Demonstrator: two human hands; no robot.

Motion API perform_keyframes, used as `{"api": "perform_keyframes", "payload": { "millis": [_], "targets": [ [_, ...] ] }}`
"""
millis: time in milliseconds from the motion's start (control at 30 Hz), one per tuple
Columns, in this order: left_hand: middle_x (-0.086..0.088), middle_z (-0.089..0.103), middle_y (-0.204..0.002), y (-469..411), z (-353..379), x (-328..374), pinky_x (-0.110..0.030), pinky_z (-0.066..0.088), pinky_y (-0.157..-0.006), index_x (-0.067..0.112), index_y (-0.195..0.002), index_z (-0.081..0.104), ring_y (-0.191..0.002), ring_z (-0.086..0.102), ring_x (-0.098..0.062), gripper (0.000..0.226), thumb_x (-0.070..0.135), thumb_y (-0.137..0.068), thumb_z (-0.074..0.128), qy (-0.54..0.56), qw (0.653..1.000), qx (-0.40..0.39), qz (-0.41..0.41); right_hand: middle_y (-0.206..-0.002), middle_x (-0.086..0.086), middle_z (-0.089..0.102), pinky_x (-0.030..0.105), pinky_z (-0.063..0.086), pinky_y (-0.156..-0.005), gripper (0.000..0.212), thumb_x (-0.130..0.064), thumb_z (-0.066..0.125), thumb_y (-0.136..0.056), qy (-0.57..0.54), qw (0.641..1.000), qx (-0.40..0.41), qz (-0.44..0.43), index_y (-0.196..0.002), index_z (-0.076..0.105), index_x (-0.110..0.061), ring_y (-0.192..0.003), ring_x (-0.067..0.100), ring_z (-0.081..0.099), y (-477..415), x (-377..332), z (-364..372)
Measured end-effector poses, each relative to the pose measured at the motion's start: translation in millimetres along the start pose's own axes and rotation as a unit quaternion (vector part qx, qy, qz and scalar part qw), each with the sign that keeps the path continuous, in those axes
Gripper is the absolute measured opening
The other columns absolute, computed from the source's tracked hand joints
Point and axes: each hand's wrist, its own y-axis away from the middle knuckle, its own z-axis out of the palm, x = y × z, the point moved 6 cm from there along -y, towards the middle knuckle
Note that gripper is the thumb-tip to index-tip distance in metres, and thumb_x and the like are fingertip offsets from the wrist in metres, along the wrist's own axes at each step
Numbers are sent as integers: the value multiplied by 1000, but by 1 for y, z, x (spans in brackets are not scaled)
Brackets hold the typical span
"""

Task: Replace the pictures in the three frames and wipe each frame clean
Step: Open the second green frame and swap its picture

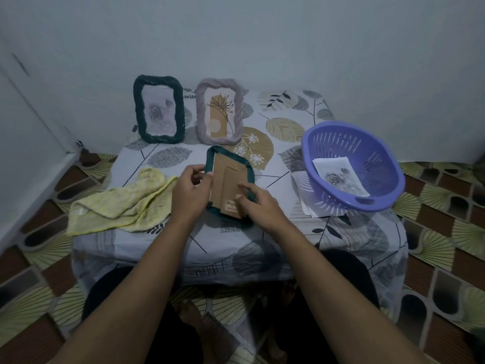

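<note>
Three frames share the patterned table [236,245], and the teal frame [228,151] lying face down in the middle, brown cardboard back up, serves as the marker for the rest. Far left of it a crumpled yellow cloth [123,203] lies flat. Behind it and to the left, a dark green frame [158,109] stands upright with a pale rose picture. The left hand [190,189] grips the teal frame's left rim, fingers curled round the edge. Directly behind the teal frame a mauve frame [219,111] stands upright, showing a line-drawn plant on tan. The right hand [258,203] rests on the cardboard back near its lower right corner; whether it pinches anything I cannot tell. To the right, loose papers [301,190] lie partly under a tilted purple basket [393,190], which holds a rose print [338,177].
</note>
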Motion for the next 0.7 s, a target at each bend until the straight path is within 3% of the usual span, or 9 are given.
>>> {"api": "perform_keyframes", "payload": {
  "millis": [100, 200, 333, 433, 533, 600, 700],
  "targets": [
    [10, 67, -92, 0, -19, 23, -42, 57, -85, 23, -109, 68, -86, 64, -9, 20, 23, -91, 60, 2, 997, 71, -2, -140, -6, 50, 37, 39, -108, 45, -34, 56, -100, -88, 993, -72, -23, -144, 47, -30, -129, 15, 48, 1, -17, 22],
    [12, 68, -94, 8, -20, 51, -37, 55, -86, 23, -111, 71, -88, 64, -11, 25, 23, -89, 58, -43, 995, 79, 48, -133, -7, 50, 30, 38, -101, 41, -28, 52, -103, -134, 987, -85, -10, -143, 47, -22, -123, 12, 48, -3, -25, 34],
    [4, 70, -108, 22, 7, 68, -38, 52, -92, 19, -122, 69, -101, 63, -16, 38, 38, -94, 53, -80, 990, -12, 116, -124, 7, 63, 37, 47, -89, 25, -34, 42, -105, -229, 972, -34, 31, -121, 57, -22, -116, 26, 59, -11, -22, 27],
    [1, 64, -127, 25, 27, 54, -46, 44, -104, 23, -128, 65, -121, 53, -21, 55, 54, -90, 41, -97, 984, -87, 118, -118, 13, 68, 37, 54, -77, 36, -41, 44, -101, -348, 935, -10, 65, -127, 55, -17, -108, 31, 65, -15, -12, 11],
    [-3, 59, -135, 23, 31, 22, -50, 38, -108, 20, -134, 57, -129, 48, -26, 64, 57, -87, 34, -125, 987, -93, 48, -119, 14, 71, 50, 57, -89, 41, -40, 46, -100, -425, 900, -28, 89, -131, 60, -18, -110, 37, 67, -18, 0, -1],
    [-9, 58, -135, 21, 31, -4, -51, 37, -107, 15, -133, 55, -128, 47, -32, 70, 56, -85, 28, -188, 977, -99, -10, -120, 18, 71, 51, 54, -95, 45, -35, 38, -102, -495, 860, -43, 114, -127, 64, -9, -108, 36, 68, -16, 10, -6],
    [-15, 63, -121, 21, 31, -23, -48, 40, -100, 13, -124, 60, -115, 51, -40, 69, 55, -82, 25, -286, 952, -111, -4, -128, 27, 63, 51, 49, -102, 52, -34, 32, -99, -577, 802, -49, 146, -126, 62, -1, -116, 40, 62, -18, 30, -8]
  ]
}}
